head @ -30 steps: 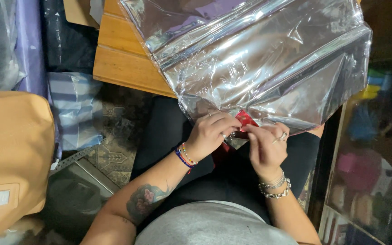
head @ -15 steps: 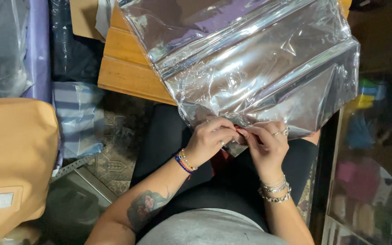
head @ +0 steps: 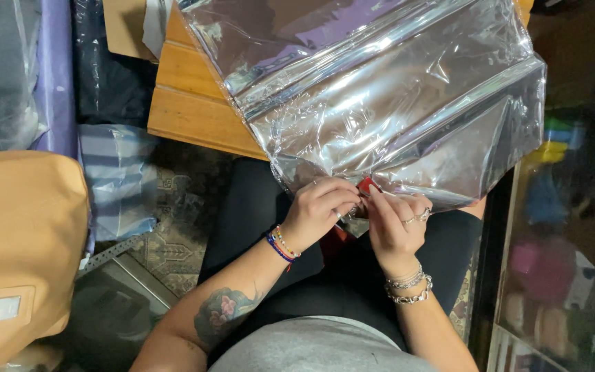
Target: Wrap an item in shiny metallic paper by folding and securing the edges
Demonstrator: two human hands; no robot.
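Nearest the camera: grey shirt hem, black-clad lap, and a tattooed left forearm with a band of coloured bead bracelets [head: 282, 245] at the wrist. Opposite, silver chain bracelets [head: 408, 288] around the right wrist.

Just above the lap, left hand [head: 319, 210] and right hand [head: 397, 224] close together, fingertips meeting at the near edge of a large sheet of crinkled silver metallic foil wrap [head: 380, 103]. Left hand curled, fingers pinched together on a small red object [head: 367, 186] at the foil's edge; right hand likewise pinched shut on that same spot, rings showing on its fingers. Cannot tell what the small red object is, being mostly hidden by fingers and foil.

Beyond the hands, foil wrap spread wide, overhanging the near corner of a slatted wooden surface [head: 191, 103], folds and creases catching the light.

To the left on the patterned rug: a tan leather bag [head: 22, 241], and a folded blue striped cloth in clear plastic [head: 115, 179]. Further left and up, a purple strip [head: 55, 76] beside dark bags.
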